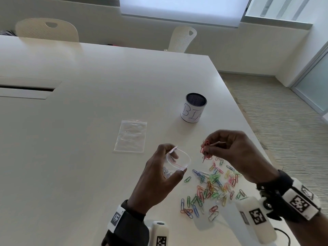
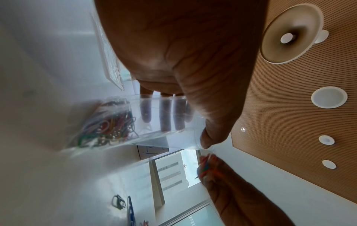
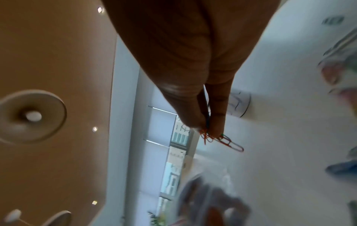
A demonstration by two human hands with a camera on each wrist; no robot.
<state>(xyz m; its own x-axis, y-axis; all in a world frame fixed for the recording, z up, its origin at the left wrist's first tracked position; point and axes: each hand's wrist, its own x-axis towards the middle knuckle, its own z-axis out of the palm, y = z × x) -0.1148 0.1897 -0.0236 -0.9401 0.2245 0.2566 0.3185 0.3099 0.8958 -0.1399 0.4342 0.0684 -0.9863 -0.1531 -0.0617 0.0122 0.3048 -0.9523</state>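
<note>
My left hand (image 1: 160, 172) holds a small clear zip bag (image 1: 179, 159) with its mouth spread open, thumb and fingers on opposite sides; coloured paper clips (image 2: 108, 128) lie bunched in the bag's bottom. To the right of the bag's mouth and a little above the table, my right hand (image 1: 230, 153) pinches a small bunch of mostly red paper clips (image 1: 205, 150) between thumb and fingertips (image 3: 216, 122). A loose pile of coloured paper clips (image 1: 213, 187) is scattered on the white table (image 1: 79, 130) below and between my hands.
An empty flat zip bag (image 1: 131, 135) lies on the table beyond my left hand. A mesh cup wrapped in paper marked "BIN" (image 1: 194, 110) stands further back to the right. The table's right edge (image 1: 248, 121) runs close to my right hand. Two chairs stand at the far side.
</note>
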